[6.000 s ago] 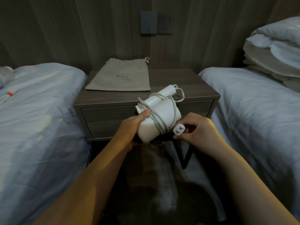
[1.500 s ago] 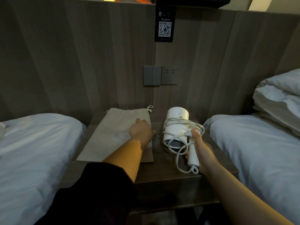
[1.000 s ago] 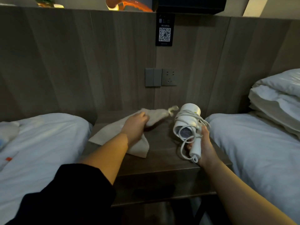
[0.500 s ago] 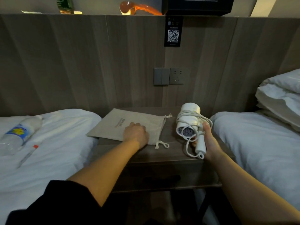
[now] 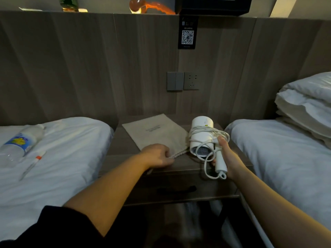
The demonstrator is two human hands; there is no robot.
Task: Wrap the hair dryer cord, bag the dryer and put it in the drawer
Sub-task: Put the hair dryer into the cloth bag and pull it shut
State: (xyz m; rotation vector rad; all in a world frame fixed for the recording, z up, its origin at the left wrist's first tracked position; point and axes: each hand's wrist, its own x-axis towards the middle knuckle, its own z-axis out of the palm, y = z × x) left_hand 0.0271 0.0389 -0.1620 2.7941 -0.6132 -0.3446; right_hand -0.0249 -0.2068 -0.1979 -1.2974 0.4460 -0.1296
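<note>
The white hair dryer [image 5: 202, 138] has its white cord [image 5: 207, 153] wound around the barrel, with a loose loop hanging below. My right hand [image 5: 226, 156] grips its handle above the right side of the nightstand [image 5: 123, 144]. A beige drawstring cloth bag [image 5: 157, 135] lies flat on the nightstand top, turned at an angle. My left hand [image 5: 157, 156] pinches the bag's near edge at its opening. Under the top, the drawer [image 5: 179, 189] is closed and shows a dark handle.
White beds flank the nightstand: the left bed [image 5: 59, 158] carries a plastic water bottle [image 5: 21, 140] and a pen [image 5: 33, 164], the right bed [image 5: 279, 158] has stacked pillows [image 5: 304, 106]. A switch and socket [image 5: 182, 81] sit on the wood wall panel.
Since half a second ago my left hand turned the bag and slid to its near edge, now pinching it. The dryer stays in my right hand, slightly nearer the bag.
</note>
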